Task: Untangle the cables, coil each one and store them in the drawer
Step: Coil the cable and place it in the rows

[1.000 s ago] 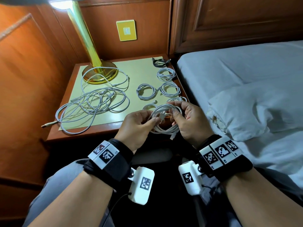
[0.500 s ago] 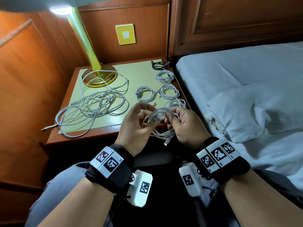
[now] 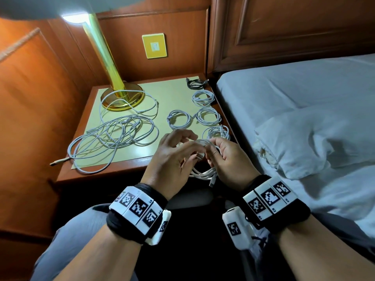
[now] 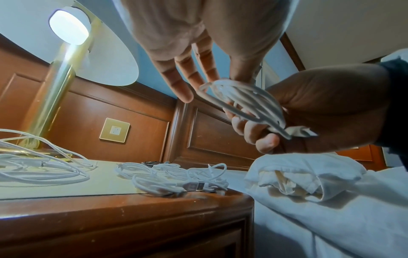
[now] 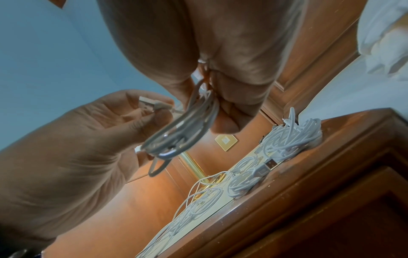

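A white cable coil (image 3: 203, 173) hangs between both hands above the nightstand's front edge (image 3: 113, 169). My right hand (image 3: 229, 159) grips one side of the coil (image 5: 183, 132) between thumb and fingers. My left hand (image 3: 174, 153) pinches the cable's USB plug (image 5: 146, 103) beside the coil (image 4: 243, 103), its other fingers stretched out. A loose tangle of white cables (image 3: 113, 134) lies on the left of the nightstand. Several coiled white cables (image 3: 209, 116) and one black coil (image 3: 195, 83) lie along its right side.
A brass lamp (image 3: 121, 98) stands at the back left of the nightstand, with cable draped round its base. A bed (image 3: 294, 94) with a pillow (image 3: 314, 138) borders the right side. Wood panelling with a yellow switch plate (image 3: 154, 45) stands behind.
The left hand's fingers have moved over the top of the coil with the plug end. The right hand keeps its grip, and the coil hangs lower below the hands.
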